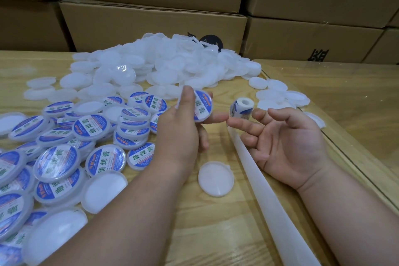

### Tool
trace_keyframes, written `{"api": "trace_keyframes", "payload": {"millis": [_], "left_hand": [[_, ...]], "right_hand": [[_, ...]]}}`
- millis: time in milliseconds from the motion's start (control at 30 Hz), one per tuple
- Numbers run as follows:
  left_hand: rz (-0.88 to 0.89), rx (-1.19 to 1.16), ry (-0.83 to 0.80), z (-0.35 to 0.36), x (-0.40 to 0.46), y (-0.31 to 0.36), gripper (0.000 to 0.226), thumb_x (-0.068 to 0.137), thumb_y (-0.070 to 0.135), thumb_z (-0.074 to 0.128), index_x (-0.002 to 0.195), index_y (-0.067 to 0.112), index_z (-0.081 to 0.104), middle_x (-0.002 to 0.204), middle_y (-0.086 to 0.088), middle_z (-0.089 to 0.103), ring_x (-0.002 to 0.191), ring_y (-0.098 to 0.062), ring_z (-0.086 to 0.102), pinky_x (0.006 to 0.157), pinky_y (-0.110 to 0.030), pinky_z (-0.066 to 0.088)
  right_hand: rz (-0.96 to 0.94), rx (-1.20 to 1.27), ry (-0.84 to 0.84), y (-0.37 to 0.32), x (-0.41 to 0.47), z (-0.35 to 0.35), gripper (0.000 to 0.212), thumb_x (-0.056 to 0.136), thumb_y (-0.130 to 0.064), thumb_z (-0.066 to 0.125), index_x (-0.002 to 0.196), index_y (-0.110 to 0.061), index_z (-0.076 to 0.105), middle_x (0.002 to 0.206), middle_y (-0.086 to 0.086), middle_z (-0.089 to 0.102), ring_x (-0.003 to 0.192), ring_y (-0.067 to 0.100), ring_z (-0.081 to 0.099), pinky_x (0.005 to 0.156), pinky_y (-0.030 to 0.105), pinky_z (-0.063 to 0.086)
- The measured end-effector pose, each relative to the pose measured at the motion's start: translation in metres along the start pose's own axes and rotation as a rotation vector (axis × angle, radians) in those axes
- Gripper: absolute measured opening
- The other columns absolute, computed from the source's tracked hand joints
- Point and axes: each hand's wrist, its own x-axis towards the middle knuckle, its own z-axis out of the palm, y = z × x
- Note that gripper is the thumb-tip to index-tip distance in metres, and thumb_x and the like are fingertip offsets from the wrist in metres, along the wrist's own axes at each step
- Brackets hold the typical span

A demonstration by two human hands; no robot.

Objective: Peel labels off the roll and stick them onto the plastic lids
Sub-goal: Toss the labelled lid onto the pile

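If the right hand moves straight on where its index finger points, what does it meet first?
Most likely the left hand, at the fingertips under the labelled lid it holds. The right hand points there, almost touching; depth is unclear.

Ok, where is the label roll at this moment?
In the head view, the label roll stands right of centre on the wooden table, just beyond the right hand, beside the labelled lid held in the left hand.

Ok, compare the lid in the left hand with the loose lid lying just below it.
The held lid carries a blue and white label; the loose lid is bare. The left hand grips the held lid tilted above the table; the loose lid lies flat. Both are round, translucent white.
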Motion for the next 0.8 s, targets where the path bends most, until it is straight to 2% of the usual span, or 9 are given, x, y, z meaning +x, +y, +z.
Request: {"api": "trace_keyframes", "payload": {"millis": [100,167,233,333,467,567,667,733,800], "left_hand": [[-0.028,-0.017,0.012,0.000,0.000,0.001,0.058,0.102,0.063,0.031,0.095,0.032,0.079,0.055,0.002,0.059,0.037,-0.012,0.037,0.038,-0.023,0.032],[-0.040,0.008,0.028,-0.001,0.001,-0.001,0.053,0.100,0.060,0.043,0.094,0.020,0.077,0.055,0.002,0.053,0.041,-0.010,0.040,0.040,-0.021,0.035],[-0.025,0.069,0.030,-0.002,0.003,-0.004,0.047,0.094,0.059,0.056,0.090,0.015,0.072,0.060,-0.001,0.055,0.045,-0.011,0.042,0.045,-0.023,0.037],[-0.019,0.113,0.024,-0.002,0.004,-0.007,0.034,0.087,0.057,0.068,0.082,0.025,0.075,0.071,-0.008,0.061,0.050,-0.015,0.041,0.057,-0.034,0.038],[0.000,0.065,0.024,-0.002,0.005,-0.007,0.006,0.089,0.038,0.075,0.088,0.033,0.079,0.085,0.006,0.076,0.051,-0.006,0.045,0.059,-0.030,0.041],[-0.034,0.077,0.055,-0.001,0.004,-0.002,0.025,0.095,0.048,0.064,0.096,0.027,0.078,0.077,0.009,0.076,0.046,-0.008,0.043,0.046,-0.018,0.041],[-0.141,-0.129,0.068,-0.001,0.005,0.003,0.055,0.103,0.060,0.036,0.097,0.023,0.076,0.088,-0.003,0.079,0.042,-0.011,0.043,0.042,-0.021,0.037],[-0.180,-0.291,0.096,-0.002,0.008,0.003,0.074,0.102,0.065,0.021,0.088,0.017,0.075,0.080,-0.009,0.077,0.039,-0.014,0.041,0.041,-0.022,0.034],[-0.176,-0.368,0.143,-0.004,0.010,0.001,0.077,0.101,0.068,0.013,0.086,0.015,0.067,0.070,-0.011,0.072,0.038,-0.017,0.038,0.043,-0.023,0.032]], "right_hand": [[-0.010,0.006,0.041,0.000,0.000,0.002,0.020,0.072,-0.030,0.063,0.087,-0.018,0.056,0.111,0.016,0.074,0.063,0.018,0.054,0.041,0.023,0.037],[-0.013,0.018,0.066,0.000,0.000,0.002,0.018,0.075,-0.030,0.059,0.086,-0.018,0.055,0.110,0.014,0.074,0.064,0.018,0.050,0.041,0.022,0.034],[-0.012,0.021,0.083,0.000,0.000,0.002,0.017,0.075,-0.030,0.058,0.086,-0.018,0.054,0.108,0.013,0.073,0.064,0.017,0.049,0.042,0.022,0.031],[-0.013,0.021,0.092,0.001,0.000,0.002,0.017,0.076,-0.030,0.058,0.086,-0.017,0.054,0.106,0.013,0.073,0.064,0.017,0.048,0.043,0.022,0.029],[-0.021,0.027,0.101,0.001,0.000,0.003,0.017,0.076,-0.030,0.058,0.086,-0.016,0.055,0.103,0.012,0.072,0.062,0.018,0.048,0.043,0.023,0.031],[-0.025,0.026,0.107,0.001,0.000,0.003,0.018,0.075,-0.030,0.058,0.086,-0.016,0.054,0.101,0.011,0.072,0.062,0.018,0.047,0.043,0.022,0.030],[-0.025,0.030,0.112,0.002,0.000,0.003,0.017,0.076,-0.030,0.058,0.086,-0.016,0.055,0.100,0.011,0.071,0.062,0.018,0.048,0.044,0.023,0.028],[-0.025,0.026,0.117,0.001,0.000,0.002,0.017,0.075,-0.030,0.058,0.085,-0.017,0.056,0.100,0.010,0.071,0.061,0.017,0.049,0.044,0.023,0.027],[-0.027,0.027,0.120,0.001,0.000,0.002,0.017,0.074,-0.030,0.059,0.084,-0.017,0.056,0.099,0.010,0.071,0.060,0.017,0.049,0.043,0.023,0.028]]}}
